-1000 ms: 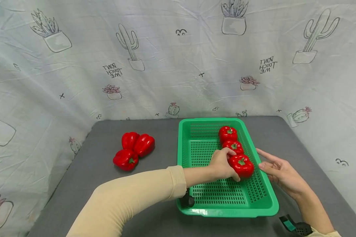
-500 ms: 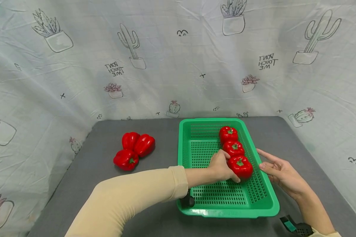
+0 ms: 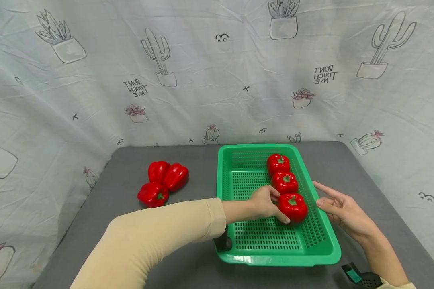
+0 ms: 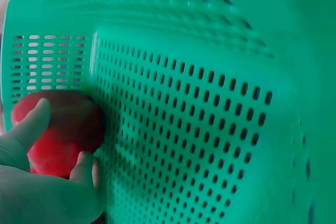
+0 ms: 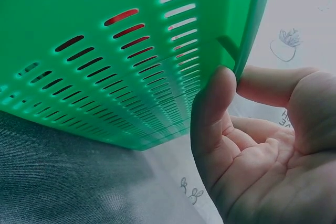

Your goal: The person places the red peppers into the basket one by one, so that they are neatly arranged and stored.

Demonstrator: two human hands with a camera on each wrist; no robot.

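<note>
A green basket sits on the grey bench, with three red peppers lined up inside, along its right wall. The left hand has its grip loose and partly open beside the nearest pepper. The right hand pinches the basket's rim. Three other peppers lie left.

got a grey worktop here carrying a green basket, plus three red peppers huddled left of it

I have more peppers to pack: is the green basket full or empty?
Partly filled: three red peppers line the right side of the green basket, while perforated floor shows bare beside them.
</note>
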